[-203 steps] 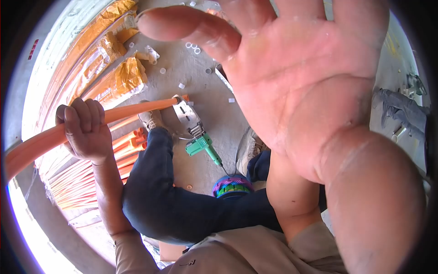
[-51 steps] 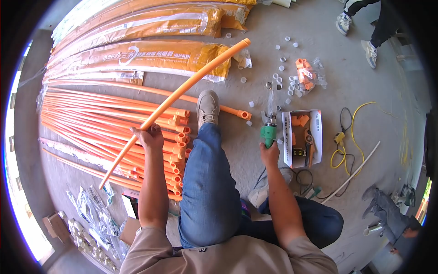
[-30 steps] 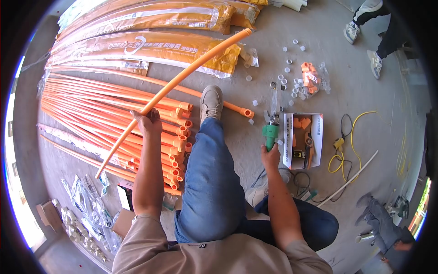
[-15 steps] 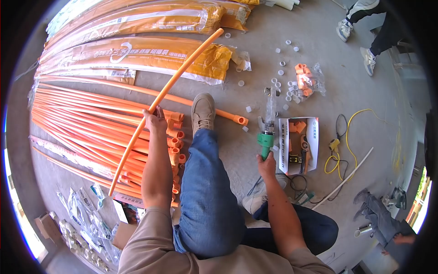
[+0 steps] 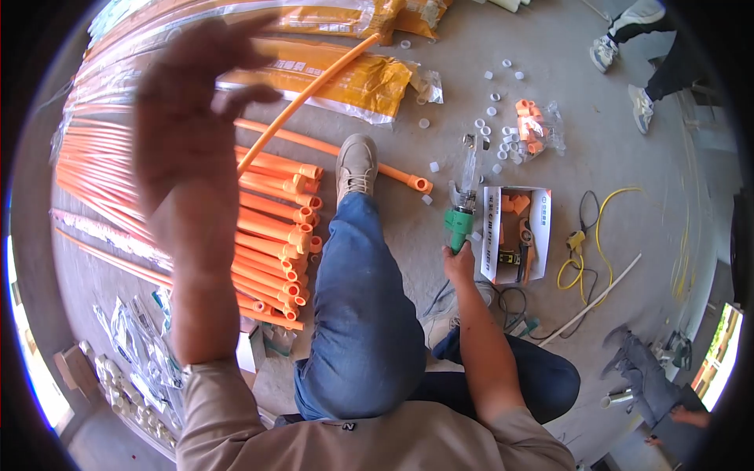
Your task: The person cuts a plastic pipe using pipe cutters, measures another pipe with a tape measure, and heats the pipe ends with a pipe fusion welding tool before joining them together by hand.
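My left hand (image 5: pixel 177 118) is raised close to the camera, fingers spread and holding nothing. Behind it, an orange pipe (image 5: pixel 314 86) slants across the pipe pile and the wrapped bundles; its lower end is hidden by my forearm. My right hand (image 5: pixel 459 261) grips the green handle of a pipe welder (image 5: pixel 460 224), whose front end points away from me over the floor. Left of my leg lie many orange pipes (image 5: pixel 267 228) with fittings on their near ends. A longer orange pipe (image 5: pixel 330 149) with a fitting passes beyond my shoe (image 5: pixel 357 161).
Right of the welder stands a white box (image 5: pixel 542 267) with orange fittings and tools. Past it are a bag of orange fittings (image 5: pixel 534 125), scattered white caps (image 5: pixel 481 124), a yellow cable (image 5: pixel 605 208) and a white pipe (image 5: pixel 597 302). Other people's legs (image 5: pixel 675 67) show at top right.
My left hand has let go of the orange pipe and risen towards the camera, its fingers opening. My right hand still holds the pipe welder in nearly the same place.
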Demonstrator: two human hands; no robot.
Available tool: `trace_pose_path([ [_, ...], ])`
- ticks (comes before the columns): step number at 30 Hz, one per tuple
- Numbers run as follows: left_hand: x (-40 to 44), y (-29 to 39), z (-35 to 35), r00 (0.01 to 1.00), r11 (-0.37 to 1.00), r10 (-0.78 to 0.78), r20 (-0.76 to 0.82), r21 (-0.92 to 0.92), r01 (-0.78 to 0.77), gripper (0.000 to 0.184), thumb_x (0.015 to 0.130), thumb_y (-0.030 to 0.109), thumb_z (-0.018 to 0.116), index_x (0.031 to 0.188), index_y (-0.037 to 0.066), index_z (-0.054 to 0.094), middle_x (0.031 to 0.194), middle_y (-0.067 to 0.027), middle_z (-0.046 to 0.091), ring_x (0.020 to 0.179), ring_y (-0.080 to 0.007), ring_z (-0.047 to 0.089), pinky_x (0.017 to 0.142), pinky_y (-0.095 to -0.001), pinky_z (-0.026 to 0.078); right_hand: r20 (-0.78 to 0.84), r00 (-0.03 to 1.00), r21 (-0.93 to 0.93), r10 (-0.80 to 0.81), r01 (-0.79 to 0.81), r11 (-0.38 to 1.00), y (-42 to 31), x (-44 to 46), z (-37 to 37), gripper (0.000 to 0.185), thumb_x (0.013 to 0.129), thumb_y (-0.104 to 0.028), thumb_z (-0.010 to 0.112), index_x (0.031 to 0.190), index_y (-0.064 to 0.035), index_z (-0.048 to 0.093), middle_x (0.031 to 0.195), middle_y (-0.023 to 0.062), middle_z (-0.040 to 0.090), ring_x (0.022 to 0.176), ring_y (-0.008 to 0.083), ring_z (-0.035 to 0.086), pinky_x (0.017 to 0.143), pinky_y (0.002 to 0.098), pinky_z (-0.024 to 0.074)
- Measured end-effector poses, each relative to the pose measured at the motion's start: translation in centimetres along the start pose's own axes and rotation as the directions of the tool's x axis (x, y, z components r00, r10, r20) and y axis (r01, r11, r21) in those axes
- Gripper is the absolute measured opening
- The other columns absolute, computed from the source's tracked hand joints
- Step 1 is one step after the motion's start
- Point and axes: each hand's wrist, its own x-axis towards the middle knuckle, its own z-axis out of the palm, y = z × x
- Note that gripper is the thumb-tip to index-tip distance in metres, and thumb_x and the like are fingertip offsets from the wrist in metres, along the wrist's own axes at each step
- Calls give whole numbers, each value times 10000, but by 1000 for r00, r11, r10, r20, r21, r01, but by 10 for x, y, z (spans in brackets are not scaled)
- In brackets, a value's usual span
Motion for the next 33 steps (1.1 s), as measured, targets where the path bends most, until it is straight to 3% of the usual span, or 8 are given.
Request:
trace_pose_path([
  [1, 26, 40, 22, 967, 990, 141, 214, -50, -134, 714, 915, 488, 549, 1402, -22, 442, 1434, -207, 467, 1333, -285, 451, 1016, -465, 427, 7, 1000, -2, -12, 12, 1000, 3, 2, 2, 469, 856, -278, 725, 1138, 25, 504, 991, 287, 667, 966, 482, 633, 839, 516, 492],
  [2, 40, 58, 6, 897, 941, 209, 390, 171, -293, 832, 891, 611, 562, 1425, -9, 416, 1499, -195, 394, 1357, -297, 415, 1077, -509, 376, 19, 1000, -17, 3, -3, 1000, 6, 4, 3, 471, 860, -290, 720, 1135, 21, 498, 1003, 292, 667, 977, 484, 633, 840, 525, 492],
  [3, 46, 76, 3, 844, 886, 234, 482, 252, -389, 834, 890, 613, 563, 1426, -8, 416, 1500, -195, 394, 1357, -297, 414, 1078, -509, 375, 28, 999, -28, 20, -19, 999, 6, 5, 4, 474, 863, -303, 715, 1132, 17, 492, 1016, 297, 666, 989, 485, 633, 841, 534, 493],
  [5, 49, 91, 9, 825, 833, 222, 521, 339, -438, 837, 888, 616, 564, 1427, -7, 415, 1502, -194, 392, 1357, -298, 414, 1079, -510, 374, 23, 1000, -23, 3, -2, 1000, 2, 3, 2, 473, 861, -304, 716, 1128, 17, 492, 1014, 300, 665, 986, 486, 633, 841, 536, 493],
  [11, 41, 100, 23, 825, 737, 225, 519, 463, -492, 848, 884, 625, 568, 1430, -4, 414, 1506, -192, 388, 1358, -299, 412, 1083, -512, 371, -32, 999, -31, -43, 42, 999, 2, 11, 1, 456, 856, -293, 719, 1100, 23, 500, 1010, 308, 662, 986, 489, 632, 853, 538, 494],
  [15, 37, 98, 31, 854, 689, 229, 467, 542, -481, 855, 880, 632, 571, 1432, -2, 413, 1509, -190, 386, 1358, -300, 411, 1086, -513, 369, 15, 999, -13, -34, 34, 999, 9, 5, 2, 463, 853, -296, 723, 1100, 24, 498, 1004, 308, 663, 985, 491, 632, 855, 533, 494],
  [29, 32, 101, 37, 931, 581, 268, 246, 730, -360, 879, 869, 653, 581, 1439, 6, 409, 1520, -184, 376, 1360, -303, 408, 1096, -518, 362, 13, 1000, 23, 8, -9, 1000, 7, 6, 9, 477, 850, -289, 727, 1133, 16, 494, 999, 306, 667, 982, 494, 633, 845, 545, 494],
  [33, 29, 107, 40, 948, 536, 246, 202, 786, -307, 886, 866, 659, 583, 1441, 8, 408, 1523, -182, 373, 1360, -304, 407, 1099, -520, 360, -2, 1000, -42, -10, 10, 999, 2, 6, -3, 471, 837, -307, 735, 1113, 8, 519, 988, 304, 672, 977, 491, 637, 850, 541, 499],
])
